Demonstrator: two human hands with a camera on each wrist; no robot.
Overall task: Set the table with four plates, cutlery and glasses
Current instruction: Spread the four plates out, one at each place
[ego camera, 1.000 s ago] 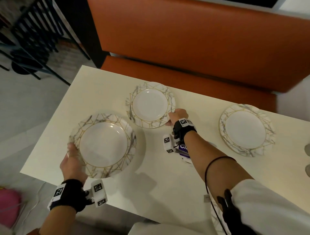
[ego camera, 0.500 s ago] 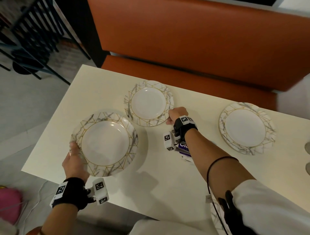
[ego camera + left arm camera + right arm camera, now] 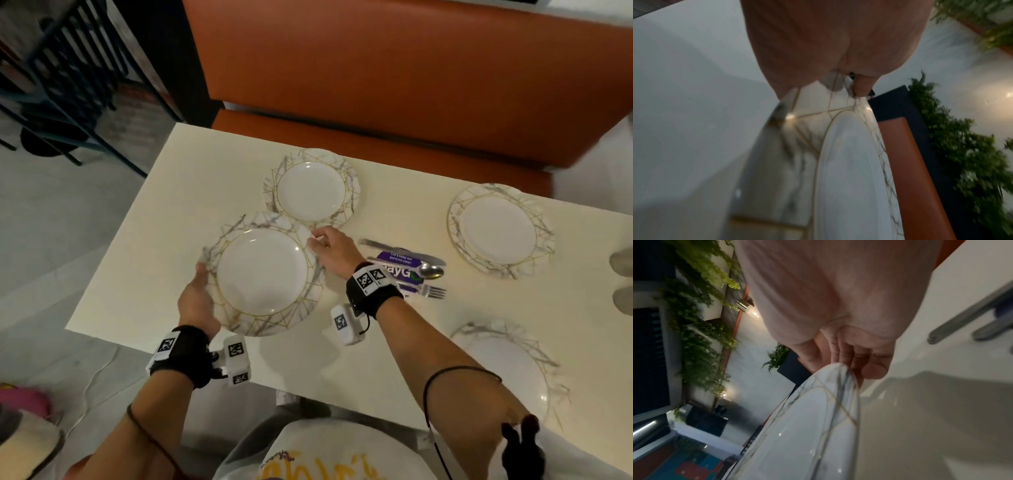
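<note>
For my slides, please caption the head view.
Both hands, left hand and right hand, hold one marbled plate above the table.

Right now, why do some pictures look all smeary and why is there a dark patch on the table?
Head view: mostly sharp, the near right plate smeared. Left wrist view: the held plate and the plants are blurred by motion. Right wrist view: a soft grey shadow lies on the table beside the right hand, and the cutlery is fuzzy.

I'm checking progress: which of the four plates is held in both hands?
The near-left plate: left hand and right hand hold its rim; the other three lie untouched.
</note>
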